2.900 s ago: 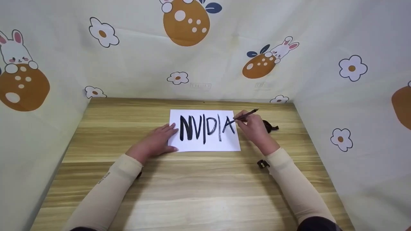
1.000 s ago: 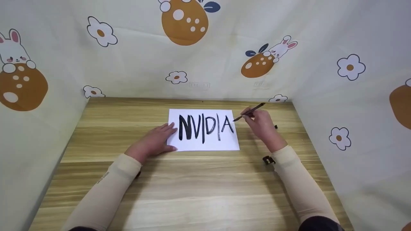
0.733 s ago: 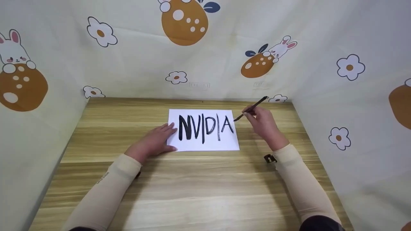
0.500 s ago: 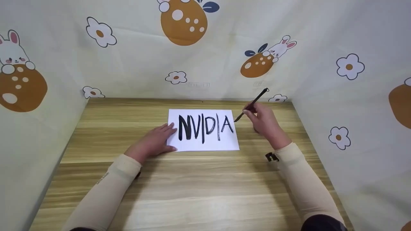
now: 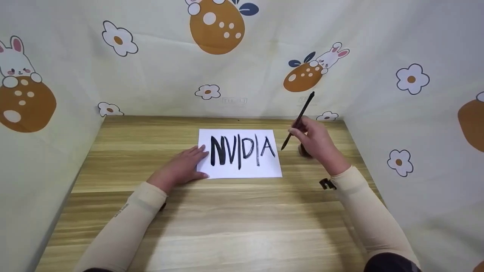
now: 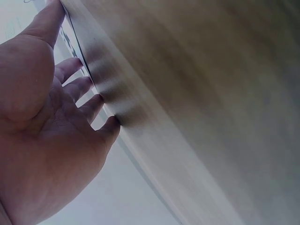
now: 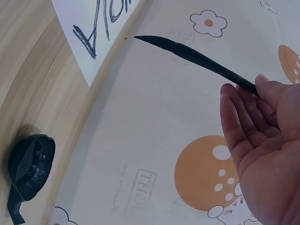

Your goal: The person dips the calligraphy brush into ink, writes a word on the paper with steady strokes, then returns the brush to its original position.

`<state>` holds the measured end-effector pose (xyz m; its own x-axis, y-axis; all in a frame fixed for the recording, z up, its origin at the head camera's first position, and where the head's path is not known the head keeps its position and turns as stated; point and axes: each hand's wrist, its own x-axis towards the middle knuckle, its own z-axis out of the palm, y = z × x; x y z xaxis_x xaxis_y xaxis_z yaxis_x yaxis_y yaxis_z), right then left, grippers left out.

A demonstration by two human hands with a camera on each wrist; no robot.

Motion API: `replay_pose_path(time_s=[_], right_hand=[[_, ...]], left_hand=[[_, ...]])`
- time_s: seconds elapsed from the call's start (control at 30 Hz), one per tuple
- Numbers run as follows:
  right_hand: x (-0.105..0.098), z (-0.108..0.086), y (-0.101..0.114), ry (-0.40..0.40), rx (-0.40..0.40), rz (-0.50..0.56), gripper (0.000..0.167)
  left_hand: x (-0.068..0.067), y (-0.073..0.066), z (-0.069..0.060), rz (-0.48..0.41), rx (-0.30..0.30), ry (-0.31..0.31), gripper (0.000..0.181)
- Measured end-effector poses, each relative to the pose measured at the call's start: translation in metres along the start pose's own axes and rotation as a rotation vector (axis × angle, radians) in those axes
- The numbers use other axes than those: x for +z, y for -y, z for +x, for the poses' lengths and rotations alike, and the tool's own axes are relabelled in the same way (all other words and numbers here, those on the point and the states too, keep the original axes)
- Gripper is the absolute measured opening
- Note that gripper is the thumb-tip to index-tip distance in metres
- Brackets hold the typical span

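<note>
A white sheet of paper (image 5: 242, 173) lies on the table, with large black letters reading NVIDIA painted across it. My left hand (image 5: 183, 164) rests flat at the sheet's left edge, fingers extended onto it. In my right hand (image 5: 314, 138) a black ink brush (image 5: 304, 107) is pinched between thumb and fingers, its tip pointing down just right of the paper. The right wrist view shows the brush's dark pointed bristles (image 7: 154, 41) apart from the sheet. A small black ink dish (image 7: 32, 164) with a handle stands on the table, mostly hidden behind my right hand in the head view.
The wood-grain table (image 5: 227, 226) is enclosed at the back and sides by a pale cloth (image 5: 162, 68) printed with rabbits, orange fruit and flowers. A black wrist strap part (image 5: 327, 184) juts out beside the right sleeve.
My right hand has moved right, taking the brush off the letter A and away from the paper, with the brush now steeper. The left hand and the sheet stay in place.
</note>
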<state>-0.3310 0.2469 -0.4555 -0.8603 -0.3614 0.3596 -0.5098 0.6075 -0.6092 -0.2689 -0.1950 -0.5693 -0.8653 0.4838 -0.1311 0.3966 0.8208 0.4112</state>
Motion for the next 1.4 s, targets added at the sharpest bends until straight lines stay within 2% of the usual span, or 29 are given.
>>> replay_pose_path(time_s=[0.17,0.37,0.63,0.87,1.1,1.4], right_hand=[[-0.006,-0.002,-0.002,-0.005,0.034,-0.011,0.016],[-0.013,-0.003,-0.009,0.009,0.115,0.008,0.016],[-0.025,-0.003,-0.023,0.062,0.220,0.003,0.018],[-0.034,-0.005,-0.039,0.081,0.322,0.061,0.018],[-0.045,-0.011,-0.052,0.104,0.339,-0.041,0.021],[-0.053,-0.012,-0.066,0.169,0.426,-0.069,0.025]], left_hand=[[0.000,0.000,0.000,0.001,0.002,0.001,0.086],[-0.001,-0.001,0.000,-0.002,0.003,0.004,0.087],[0.002,0.002,0.002,0.003,0.002,0.003,0.088],[0.002,0.002,0.001,0.004,0.011,0.010,0.088],[0.000,0.002,0.000,0.007,0.022,-0.005,0.087],[0.001,0.002,0.001,0.012,0.023,-0.012,0.087]])
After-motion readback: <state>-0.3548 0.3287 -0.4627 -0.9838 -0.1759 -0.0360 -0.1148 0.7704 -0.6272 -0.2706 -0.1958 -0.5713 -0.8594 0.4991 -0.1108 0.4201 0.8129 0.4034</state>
